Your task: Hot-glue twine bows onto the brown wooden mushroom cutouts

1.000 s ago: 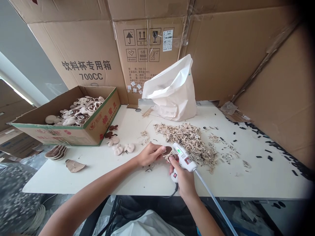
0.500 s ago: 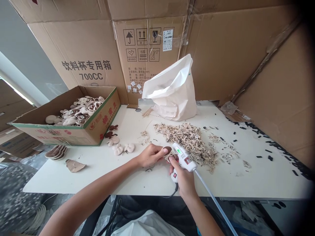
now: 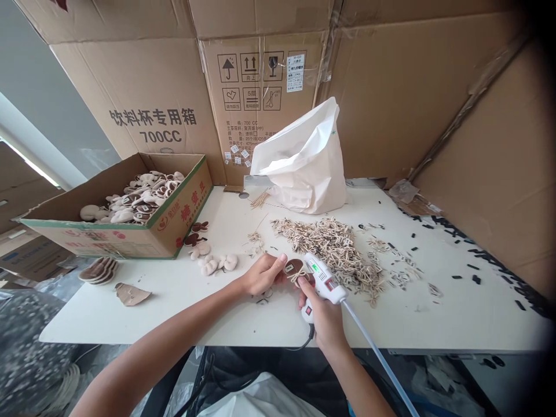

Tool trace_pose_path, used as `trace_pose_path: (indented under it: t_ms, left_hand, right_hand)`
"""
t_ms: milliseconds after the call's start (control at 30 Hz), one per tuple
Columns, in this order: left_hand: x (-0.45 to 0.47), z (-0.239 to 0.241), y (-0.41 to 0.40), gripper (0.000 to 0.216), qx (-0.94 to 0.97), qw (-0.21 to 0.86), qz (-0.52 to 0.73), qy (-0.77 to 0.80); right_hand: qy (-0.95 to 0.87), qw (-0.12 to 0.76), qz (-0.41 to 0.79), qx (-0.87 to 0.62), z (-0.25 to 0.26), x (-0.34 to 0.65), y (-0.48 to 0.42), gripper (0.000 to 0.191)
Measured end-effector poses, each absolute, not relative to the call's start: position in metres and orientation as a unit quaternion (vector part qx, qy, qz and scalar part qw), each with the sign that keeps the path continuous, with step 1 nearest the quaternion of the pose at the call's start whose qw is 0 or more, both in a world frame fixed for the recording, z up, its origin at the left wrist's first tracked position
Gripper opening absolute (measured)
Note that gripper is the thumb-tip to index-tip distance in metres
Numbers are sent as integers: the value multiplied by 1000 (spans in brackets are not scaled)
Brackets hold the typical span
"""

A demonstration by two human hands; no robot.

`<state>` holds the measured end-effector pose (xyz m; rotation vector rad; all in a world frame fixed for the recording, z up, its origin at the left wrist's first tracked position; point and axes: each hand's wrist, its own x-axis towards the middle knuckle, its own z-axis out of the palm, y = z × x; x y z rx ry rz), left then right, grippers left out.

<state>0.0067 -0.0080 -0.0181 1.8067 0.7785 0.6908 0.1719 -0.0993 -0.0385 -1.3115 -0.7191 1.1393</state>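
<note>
Between my two hands is a small brown piece (image 3: 293, 267) with a pale label on its face and a cream cord loop (image 3: 296, 275) at its right side. My left hand (image 3: 264, 274) pinches its left edge, thumb raised along the rim. My right hand (image 3: 324, 315) is wrapped round a white hot glue gun (image 3: 324, 278) with a lit green display; its thumb and finger also touch the cord loop. A translucent glue stick (image 3: 377, 353) runs from the gun's back end. Just beyond the gun spreads a pile of knotted cream cords (image 3: 334, 249).
On the left stands a cardboard box (image 3: 104, 234) of plush pieces. More plush pieces (image 3: 217, 263), stacked brown pieces (image 3: 98, 270) and a cardboard scrap (image 3: 132, 293) lie nearby. A white bag (image 3: 304, 168) stands behind; black bits (image 3: 476, 279) are scattered right.
The left thumb has shifted up and left off the brown piece's face, so its label now shows. The right hand and glue gun have stayed nearly in place.
</note>
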Motion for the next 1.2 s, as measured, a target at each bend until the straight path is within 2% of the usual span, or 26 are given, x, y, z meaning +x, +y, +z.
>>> trace_pose_path:
  t_ms: [300, 600, 900, 1200]
  left_hand:
    - [8, -13, -10, 67, 773, 494, 281, 282]
    - [9, -15, -9, 69, 796, 464, 265, 285]
    - [8, -11, -10, 67, 777, 488, 293, 269]
    - [8, -6, -12, 62, 790, 474, 278, 274]
  right_hand:
    - [-307, 598, 491, -554, -50, 173, -97, 35]
    - [-309, 588, 484, -569, -43, 172, -99, 38]
    - [-296, 597, 482, -570, -31, 167, -100, 36]
    - [-314, 585, 481, -572, -42, 172, -97, 39]
